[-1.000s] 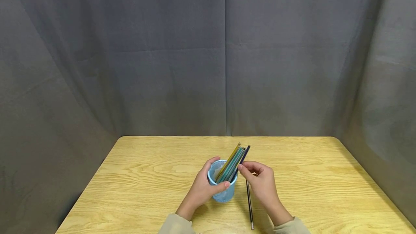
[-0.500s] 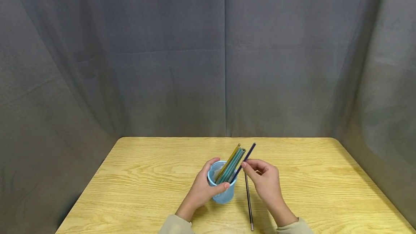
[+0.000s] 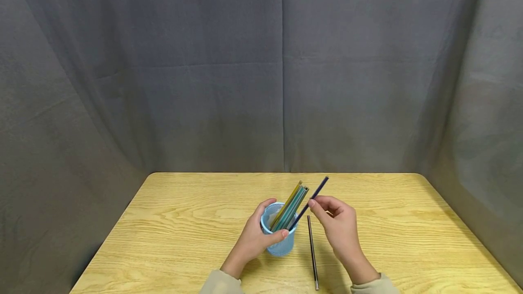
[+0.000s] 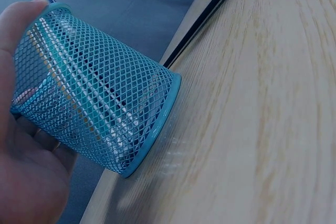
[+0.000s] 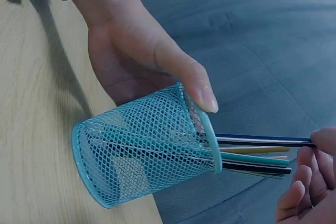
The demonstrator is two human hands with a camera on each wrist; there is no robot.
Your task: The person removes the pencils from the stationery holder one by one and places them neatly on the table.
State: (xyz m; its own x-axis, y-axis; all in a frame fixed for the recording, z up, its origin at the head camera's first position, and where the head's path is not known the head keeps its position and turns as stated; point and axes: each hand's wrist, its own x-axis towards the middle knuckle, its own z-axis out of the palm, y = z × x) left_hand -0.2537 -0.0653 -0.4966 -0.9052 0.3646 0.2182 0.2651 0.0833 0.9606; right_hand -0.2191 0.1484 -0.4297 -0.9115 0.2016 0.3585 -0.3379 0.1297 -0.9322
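Observation:
My left hand (image 3: 256, 235) grips a light blue mesh pencil cup (image 3: 282, 244), thumb over the near rim and fingers round the far side. The cup's base shows close at the tabletop in the left wrist view. Several pencils (image 3: 291, 208), mostly teal with a yellow one, lean out of it to the right. Between thumb and fingertips, my right hand (image 3: 339, 223) pinches a dark blue pencil (image 3: 320, 187) near its upper part. That pencil's lower end is hidden inside the cup, as the right wrist view (image 5: 262, 140) shows it crossing the rim.
A black pencil (image 3: 312, 253) with a silvery end lies on the wooden table (image 3: 196, 212), just right of the cup. Grey curtains (image 3: 220, 80) stand behind the table and along both sides.
My right hand has moved right and slightly up, drawing the dark blue pencil away from the others and partly out of the cup. The left hand and cup stay put.

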